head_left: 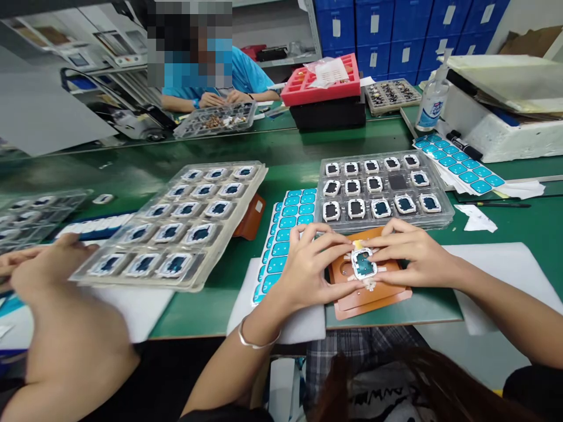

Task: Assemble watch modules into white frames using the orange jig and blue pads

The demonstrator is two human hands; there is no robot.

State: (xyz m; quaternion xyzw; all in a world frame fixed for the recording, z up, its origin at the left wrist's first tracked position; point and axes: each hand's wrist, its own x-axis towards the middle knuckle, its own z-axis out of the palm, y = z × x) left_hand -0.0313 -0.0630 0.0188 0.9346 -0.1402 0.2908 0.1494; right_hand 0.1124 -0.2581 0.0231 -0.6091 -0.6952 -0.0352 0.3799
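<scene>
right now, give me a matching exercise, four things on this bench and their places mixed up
Things
1. white-rimmed part
2. orange-brown board
3. pump bottle
4. red tray

Places
A. on top of a black box
B. beside a white box
C. held by the left hand and right hand
D. below both hands

Pairs: 1-C, 2-D, 3-B, 4-A

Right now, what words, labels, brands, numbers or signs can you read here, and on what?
None legible.
Label on the bottle: too small, blurred.
Tags on the blue boxes: too small.
Letters on the shirt: too unclear to quote.
</scene>
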